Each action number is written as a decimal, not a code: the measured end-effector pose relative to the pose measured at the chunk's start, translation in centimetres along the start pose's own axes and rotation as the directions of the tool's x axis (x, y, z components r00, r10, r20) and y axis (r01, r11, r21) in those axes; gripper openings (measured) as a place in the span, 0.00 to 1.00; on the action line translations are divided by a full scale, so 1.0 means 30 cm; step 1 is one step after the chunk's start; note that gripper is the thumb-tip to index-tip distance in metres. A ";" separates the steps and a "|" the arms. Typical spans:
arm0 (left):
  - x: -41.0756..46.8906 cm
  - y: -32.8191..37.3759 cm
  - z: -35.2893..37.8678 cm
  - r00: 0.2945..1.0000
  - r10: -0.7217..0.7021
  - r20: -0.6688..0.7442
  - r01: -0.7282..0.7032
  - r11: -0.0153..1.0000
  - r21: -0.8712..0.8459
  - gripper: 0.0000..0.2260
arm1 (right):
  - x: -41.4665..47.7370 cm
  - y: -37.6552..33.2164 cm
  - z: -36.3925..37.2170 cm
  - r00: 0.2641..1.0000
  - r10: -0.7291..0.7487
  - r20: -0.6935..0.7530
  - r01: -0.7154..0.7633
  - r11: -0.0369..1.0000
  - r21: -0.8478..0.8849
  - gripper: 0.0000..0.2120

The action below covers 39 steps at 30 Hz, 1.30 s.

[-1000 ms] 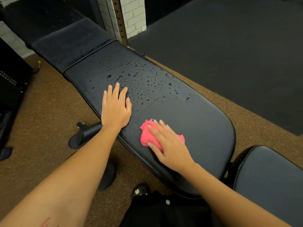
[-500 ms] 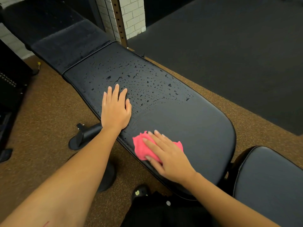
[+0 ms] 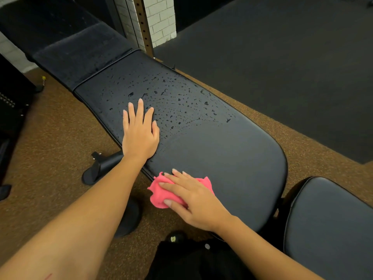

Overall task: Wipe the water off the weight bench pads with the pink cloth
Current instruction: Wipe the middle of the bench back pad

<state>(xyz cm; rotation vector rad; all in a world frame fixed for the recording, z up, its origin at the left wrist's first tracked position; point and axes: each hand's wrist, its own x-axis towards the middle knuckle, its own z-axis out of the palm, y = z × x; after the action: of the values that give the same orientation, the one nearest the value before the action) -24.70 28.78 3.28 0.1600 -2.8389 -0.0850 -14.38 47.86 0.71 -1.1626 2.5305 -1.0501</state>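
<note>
A long black bench back pad (image 3: 232,150) runs from upper left to lower right. Water droplets (image 3: 177,100) cover its far half, while the near half looks smooth. My right hand (image 3: 193,201) presses the crumpled pink cloth (image 3: 159,194) flat at the pad's near left edge, part of the cloth hanging past the edge. My left hand (image 3: 139,132) lies flat on the pad's left side, fingers together, holding nothing. A second black seat pad (image 3: 331,223) sits at the lower right. A matte black headrest section (image 3: 80,55) adjoins the far end.
Brown speckled floor (image 3: 50,150) surrounds the bench, with black rubber matting (image 3: 282,57) to the right. A black bench foot with wheel (image 3: 96,168) is under the left side. A white brick column with a perforated upright (image 3: 145,23) stands behind. Dark equipment (image 3: 12,102) is at the left.
My right hand has slid the pink cloth toward me and leftward, from the pad's middle to its near left edge. My left hand has stayed in place.
</note>
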 end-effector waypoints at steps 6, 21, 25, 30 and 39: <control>0.000 -0.001 -0.003 1.000 -0.027 -0.015 0.026 0.996 -0.081 0.21 | 0.011 -0.051 -0.101 0.872 0.451 -0.189 -0.227 0.715 0.661 0.12; -0.005 -0.012 -0.001 0.998 -0.067 0.017 0.069 0.966 -0.248 0.18 | 0.240 0.023 -0.313 0.787 0.538 0.303 -0.066 -0.414 0.908 0.27; -0.023 0.018 -0.044 0.990 -0.121 0.068 0.139 0.891 -0.433 0.16 | 0.274 0.007 -0.362 0.791 0.550 0.269 -0.054 -0.374 0.926 0.22; -0.062 0.142 -0.158 0.970 -0.183 0.160 0.242 0.670 -0.702 0.10 | 0.314 -0.037 -0.420 0.765 0.625 0.157 0.035 -0.283 0.958 0.14; -0.004 0.267 -0.376 0.454 0.060 0.889 0.560 -0.795 -0.232 0.26 | 0.402 -0.143 -0.503 0.694 0.679 0.239 0.061 -0.387 0.920 0.20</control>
<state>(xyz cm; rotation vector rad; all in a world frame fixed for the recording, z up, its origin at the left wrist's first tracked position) -22.06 36.26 14.60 1.2543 -0.7859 -3.0398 -26.29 45.30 16.31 0.5871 0.7946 -2.4476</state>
